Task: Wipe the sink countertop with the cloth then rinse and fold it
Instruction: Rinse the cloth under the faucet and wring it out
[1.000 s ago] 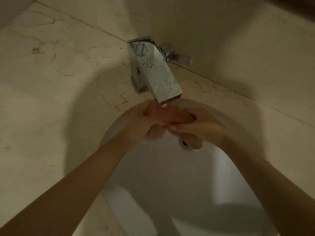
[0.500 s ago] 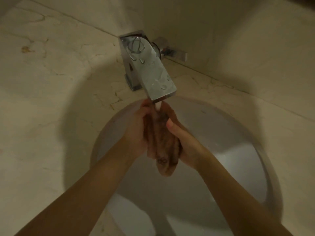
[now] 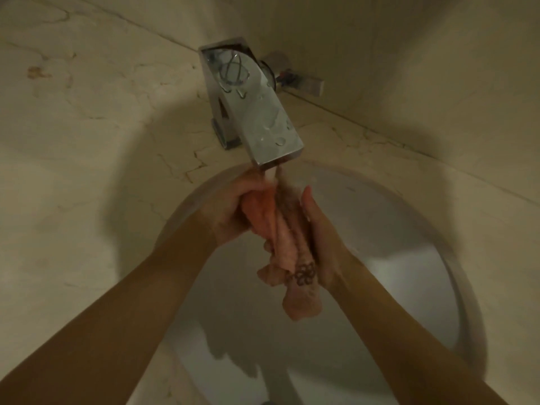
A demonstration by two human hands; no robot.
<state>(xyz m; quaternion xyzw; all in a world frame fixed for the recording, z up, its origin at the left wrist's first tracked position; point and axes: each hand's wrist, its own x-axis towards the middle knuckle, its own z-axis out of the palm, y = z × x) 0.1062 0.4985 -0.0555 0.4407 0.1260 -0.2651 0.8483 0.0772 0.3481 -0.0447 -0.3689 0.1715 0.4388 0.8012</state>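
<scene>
One cloth (image 3: 287,238), peach-coloured, soft and wet-looking, bunched into a long wrinkled roll, hangs over the middle of the sink (image 3: 409,229), just below the spout. A dark flower-shaped motif (image 3: 305,273) marks it near its lower end, which dangles free.

Two bare hands hold it. The left hand (image 3: 230,206) grips the upper part of the roll, fingers curled round it. The right hand (image 3: 321,244) clasps the roll from the right, palm pressed to the fabric and thumb pointing to the far side.

One tap (image 3: 257,112), chrome, square-edged, with a flat sloping top beaded with water drops, stands on the far rim. A thin stream (image 3: 270,173) falls from its mouth onto the top of the cloth, between the two hands. One small metal lever (image 3: 306,84) projects to the right behind it.

The sink is a single smooth, white, oval bowl set beneath the countertop (image 3: 73,171). This is a beige, matt stone slab with thin dark cracked veins and one brownish spot (image 3: 36,72) at far left. A plain beige wall (image 3: 409,54) meets it behind the tap.
</scene>
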